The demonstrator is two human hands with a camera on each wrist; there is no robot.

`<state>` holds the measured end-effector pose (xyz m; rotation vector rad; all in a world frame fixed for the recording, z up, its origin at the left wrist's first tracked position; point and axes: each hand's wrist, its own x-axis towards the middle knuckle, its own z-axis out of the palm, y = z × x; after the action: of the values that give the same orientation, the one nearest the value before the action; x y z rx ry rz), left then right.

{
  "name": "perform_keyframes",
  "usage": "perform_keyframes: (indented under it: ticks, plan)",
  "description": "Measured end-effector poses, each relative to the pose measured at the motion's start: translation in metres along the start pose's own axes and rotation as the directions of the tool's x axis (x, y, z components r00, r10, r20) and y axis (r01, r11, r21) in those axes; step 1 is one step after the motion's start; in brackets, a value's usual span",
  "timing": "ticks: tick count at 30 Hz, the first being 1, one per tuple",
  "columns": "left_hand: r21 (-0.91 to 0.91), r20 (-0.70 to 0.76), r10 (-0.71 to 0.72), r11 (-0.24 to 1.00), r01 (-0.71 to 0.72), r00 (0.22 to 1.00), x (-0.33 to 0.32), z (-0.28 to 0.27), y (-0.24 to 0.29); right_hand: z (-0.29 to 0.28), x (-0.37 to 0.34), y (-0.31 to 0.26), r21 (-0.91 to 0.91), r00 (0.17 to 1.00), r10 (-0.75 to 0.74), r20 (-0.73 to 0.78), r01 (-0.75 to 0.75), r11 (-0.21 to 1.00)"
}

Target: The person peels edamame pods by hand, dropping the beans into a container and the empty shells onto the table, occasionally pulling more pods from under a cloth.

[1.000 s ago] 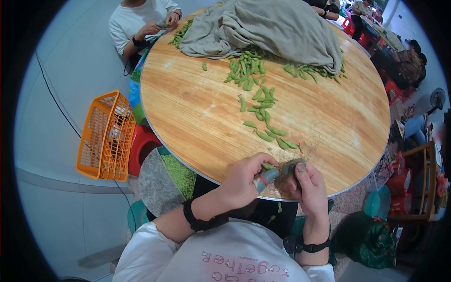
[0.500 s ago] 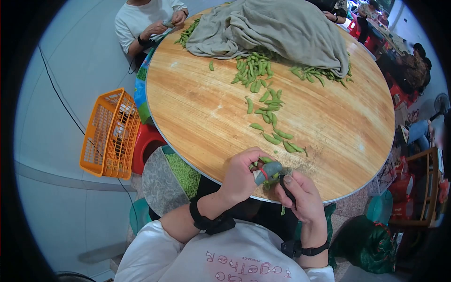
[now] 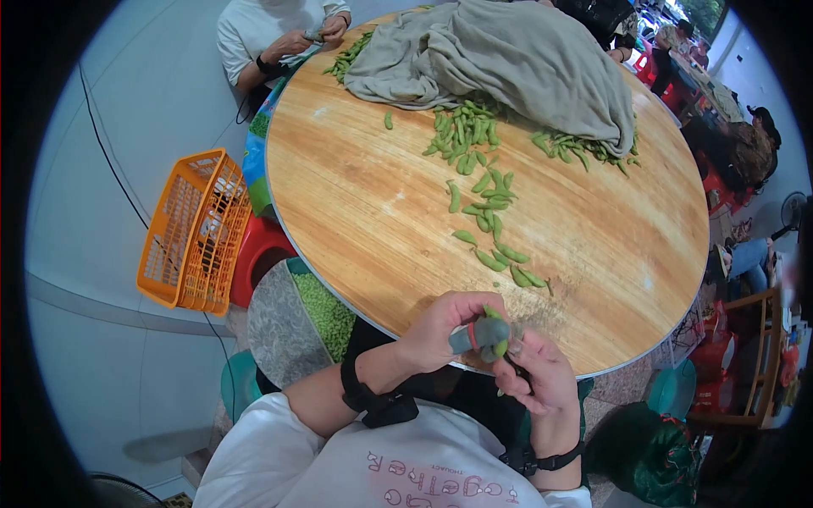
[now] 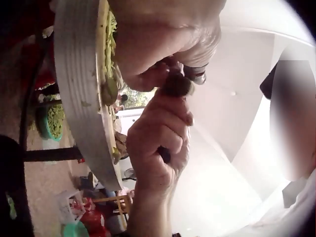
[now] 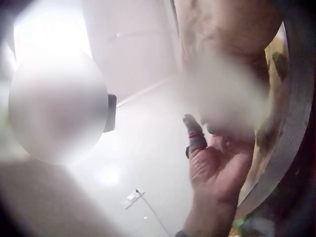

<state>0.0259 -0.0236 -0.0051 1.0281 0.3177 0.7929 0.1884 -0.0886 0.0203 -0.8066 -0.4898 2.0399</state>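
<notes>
My left hand (image 3: 445, 333) holds a green edamame pod (image 3: 500, 348) over the table's near edge. Its thumb wears a grey cover (image 3: 474, 335) with a red band, also visible in the right wrist view. Close against it, my right hand (image 3: 542, 368) curls round a slim black handle (image 3: 515, 367); the working end of this tool is hidden among the fingers. In the left wrist view the handle's dark end (image 4: 164, 154) shows inside the right fist. Loose edamame pods (image 3: 489, 261) trail across the wooden table (image 3: 364, 229) toward my hands.
A grey cloth (image 3: 500, 63) covers a pod heap at the far side. Left below the table, a container of shelled green beans (image 3: 326, 313) stands partly under a grey board (image 3: 284, 326). An orange basket (image 3: 193, 237) is farther left. Another person (image 3: 275, 38) sits across.
My hands have come together from slightly apart, and the covered thumb now meets the right fingers at the pod. The whole head view has shifted a little.
</notes>
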Motion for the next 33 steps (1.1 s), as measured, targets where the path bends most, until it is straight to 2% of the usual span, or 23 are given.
perform_keyframes:
  ticks: [2, 3, 4, 5, 6, 8, 9, 11, 12, 14, 18, 19, 20, 21, 23, 24, 26, 27, 28, 29, 31, 32, 33]
  plan:
    - [-0.082, -0.064, -0.065, 0.995, 0.06, 0.996, 0.002, 0.005, -0.003, 0.002, 0.007, 0.0, -0.201, 0.972, -0.185, -0.144, 0.154, 0.967]
    - [0.005, -0.126, -0.024, 1.0, 0.025, 0.992, 0.003, 0.007, -0.008, 0.004, 0.011, 0.002, -0.209, 0.972, -0.189, -0.141, 0.157, 0.965]
    - [0.093, -0.186, 0.02, 0.996, -0.003, 0.982, 0.005, 0.008, -0.011, 0.006, 0.014, 0.007, -0.519, 0.905, -0.388, -0.171, 0.252, 0.817]
    - [0.259, -0.215, -0.003, 0.964, 0.06, 0.977, 0.004, 0.005, -0.01, 0.006, 0.015, 0.01, -0.772, 0.809, -0.573, -0.13, 0.279, 0.571]
    - [0.258, -0.215, 0.002, 0.964, 0.055, 0.977, 0.004, 0.005, -0.009, 0.006, 0.016, 0.01, -0.775, 0.81, -0.573, -0.127, 0.28, 0.567]
    - [0.167, -0.256, -0.015, 0.984, 0.059, 0.967, 0.005, 0.006, -0.006, 0.005, 0.018, 0.009, -0.65, 0.815, -0.532, -0.232, 0.277, 0.708]
    - [0.167, -0.258, -0.009, 0.985, 0.054, 0.966, 0.004, 0.003, -0.006, 0.003, 0.017, 0.007, -0.653, 0.816, -0.532, -0.227, 0.277, 0.705]
    - [0.146, -0.177, -0.038, 0.987, 0.065, 0.983, 0.004, -0.004, -0.005, 0.0, 0.011, 0.0, -0.407, 0.908, -0.343, -0.241, 0.226, 0.885]
    - [0.145, -0.178, -0.036, 0.987, 0.063, 0.983, 0.004, -0.006, -0.005, 0.001, 0.01, -0.001, -0.409, 0.908, -0.342, -0.241, 0.225, 0.884]
    - [-0.293, -0.056, -0.145, 0.948, 0.122, 0.988, 0.003, -0.008, -0.004, 0.004, 0.007, -0.004, -0.095, 0.966, -0.193, -0.173, 0.178, 0.979]
    - [-0.517, 0.03, -0.197, 0.836, 0.184, 0.98, 0.001, -0.01, -0.004, -0.009, 0.007, -0.002, 0.077, 0.991, -0.127, -0.033, 0.129, 0.989]
    - [-0.29, -0.049, -0.118, 0.952, 0.099, 0.992, 0.004, -0.008, -0.002, -0.012, 0.008, -0.001, -0.249, 0.955, -0.226, -0.19, 0.176, 0.952]
    - [-0.038, -0.106, -0.023, 0.999, 0.019, 0.994, 0.005, -0.006, -0.001, -0.014, 0.008, 0.0, -0.551, 0.883, -0.362, -0.299, 0.149, 0.821]
    - [-0.04, -0.107, -0.027, 0.999, 0.022, 0.994, 0.004, -0.006, 0.0, -0.012, 0.008, 0.0, -0.549, 0.883, -0.359, -0.302, 0.147, 0.823]
    - [0.404, -0.111, 0.045, 0.915, 0.004, 0.993, 0.002, -0.004, 0.003, 0.001, 0.008, -0.005, -0.851, 0.55, -0.816, -0.18, 0.328, 0.409]
    - [0.4, -0.114, 0.04, 0.917, 0.009, 0.993, 0.001, -0.004, 0.002, 0.007, 0.007, -0.006, -0.851, 0.553, -0.813, -0.185, 0.323, 0.414]
    - [0.365, -0.015, 0.061, 0.93, -0.051, 0.998, -0.001, -0.004, 0.004, 0.016, 0.006, -0.009, -0.963, 0.634, -0.756, 0.163, 0.269, 0.018]
    - [0.365, -0.012, 0.059, 0.93, -0.05, 0.998, 0.0, -0.005, 0.009, 0.016, 0.007, -0.009, -0.966, 0.649, -0.735, 0.199, 0.255, -0.036]
    - [0.21, -0.029, 0.016, 0.978, -0.01, 0.999, 0.002, -0.005, 0.014, 0.012, 0.008, -0.007, -0.966, 0.647, -0.736, 0.199, 0.255, -0.037]
    - [0.048, -0.042, -0.029, 0.998, 0.031, 0.999, 0.002, -0.006, 0.017, 0.006, 0.01, -0.003, -0.963, 0.653, -0.734, 0.185, 0.271, -0.002]
    - [-0.092, -0.034, -0.056, 0.994, 0.053, 0.998, 0.001, -0.009, 0.011, 0.001, 0.014, 0.004, -0.957, 0.661, -0.731, 0.168, 0.288, 0.041]
    - [-0.231, -0.019, -0.08, 0.97, 0.073, 0.997, 0.001, -0.01, 0.008, 0.0, 0.016, 0.006, -0.952, 0.614, -0.754, 0.235, 0.3, -0.053]
    - [-0.229, -0.018, -0.084, 0.97, 0.078, 0.996, 0.001, -0.009, 0.008, 0.0, 0.018, 0.006, -0.941, 0.564, -0.768, 0.304, 0.305, -0.149]
